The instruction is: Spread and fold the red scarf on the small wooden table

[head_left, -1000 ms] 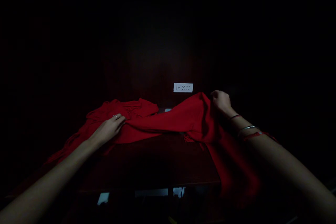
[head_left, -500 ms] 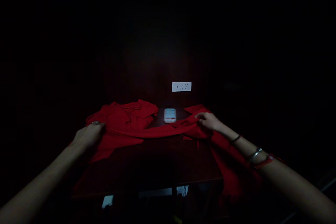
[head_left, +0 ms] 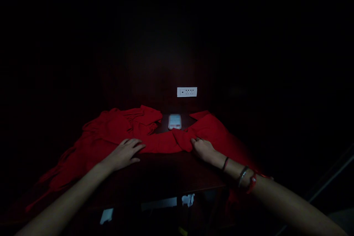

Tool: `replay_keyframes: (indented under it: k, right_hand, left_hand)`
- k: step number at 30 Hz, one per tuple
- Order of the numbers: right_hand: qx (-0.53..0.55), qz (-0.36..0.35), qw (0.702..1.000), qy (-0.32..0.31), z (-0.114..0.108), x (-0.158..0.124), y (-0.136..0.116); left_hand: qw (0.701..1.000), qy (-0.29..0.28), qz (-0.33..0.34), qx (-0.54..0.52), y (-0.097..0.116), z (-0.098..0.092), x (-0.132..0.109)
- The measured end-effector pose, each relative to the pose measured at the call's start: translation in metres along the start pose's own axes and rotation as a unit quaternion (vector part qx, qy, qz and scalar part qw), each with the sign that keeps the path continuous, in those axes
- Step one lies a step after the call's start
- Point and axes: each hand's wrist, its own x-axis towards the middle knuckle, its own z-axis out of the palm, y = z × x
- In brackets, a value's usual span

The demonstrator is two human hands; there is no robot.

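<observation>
A large red cloth with fringed ends lies across a dark table, bunched at the left and spread out toward the right. On its left part rests my left hand, fingers apart and laid over the fabric near the front edge. Farther right, my right hand has its fingers curled onto the cloth's near edge, gripping it. Bracelets circle my right wrist. Behind the narrow middle strip of cloth, a phone with a lit screen lies on the table.
A white socket panel is fixed to the dark wall behind the phone. The dark table ends at a front edge, with pale objects visible below it. Much of the surroundings is too dark to make out.
My left hand has let go of the cloth and moved right, now flat on it. My right hand has come nearer and slightly left. The middle strip lies wider and flatter.
</observation>
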Motion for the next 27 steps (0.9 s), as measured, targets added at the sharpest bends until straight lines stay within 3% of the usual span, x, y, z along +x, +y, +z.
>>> replay_keyframes:
  k: [2, 5, 8, 10, 13, 16, 18, 19, 21, 23, 25, 27]
  right_hand:
    - [0.015, 0.028, 0.999, 0.030, -0.005, 0.011, 0.006]
    - [0.111, 0.079, 0.984, 0.118, -0.043, 0.033, 0.038]
    - [0.254, 0.079, 0.937, 0.228, -0.095, 0.053, 0.064]
    - [0.344, 0.075, 0.893, 0.281, -0.125, 0.067, 0.068]
    - [0.380, 0.090, 0.867, 0.310, -0.144, 0.086, 0.055]
    - [0.299, 0.100, 0.902, 0.296, -0.121, 0.088, 0.035]
    - [0.246, 0.035, 0.936, 0.248, -0.087, 0.074, 0.024]
    - [0.218, -0.020, 0.957, 0.192, -0.068, 0.064, 0.020]
    - [0.135, -0.134, 0.980, 0.055, -0.030, 0.040, 0.014]
    - [0.031, -0.170, 0.985, -0.013, -0.001, 0.022, 0.010]
    - [-0.025, -0.171, 0.985, 0.001, 0.014, 0.016, 0.009]
    - [-0.010, -0.154, 0.988, 0.027, 0.012, 0.021, 0.011]
  left_hand:
    - [1.000, -0.021, -0.012, 0.014, 0.003, 0.002, 0.004]
    - [0.992, 0.029, -0.112, 0.050, -0.013, -0.012, 0.003]
    - [0.971, 0.090, -0.202, 0.093, -0.036, -0.048, 0.002]
    - [0.957, 0.111, -0.241, 0.119, -0.046, -0.076, 0.005]
    - [0.933, 0.109, -0.312, 0.142, -0.056, -0.106, 0.007]
    - [0.914, 0.006, -0.394, 0.102, -0.059, -0.105, 0.000]
    - [0.904, -0.081, -0.416, 0.055, -0.057, -0.090, -0.009]
    - [0.904, -0.110, -0.411, 0.040, -0.054, -0.081, -0.013]
    - [0.928, -0.111, -0.355, 0.031, -0.045, -0.061, -0.017]
    - [0.957, -0.098, -0.274, 0.020, -0.032, -0.045, -0.015]
    - [0.975, -0.074, -0.206, 0.025, -0.021, -0.036, -0.007]
    - [0.985, -0.046, -0.160, 0.049, -0.016, -0.032, 0.003]
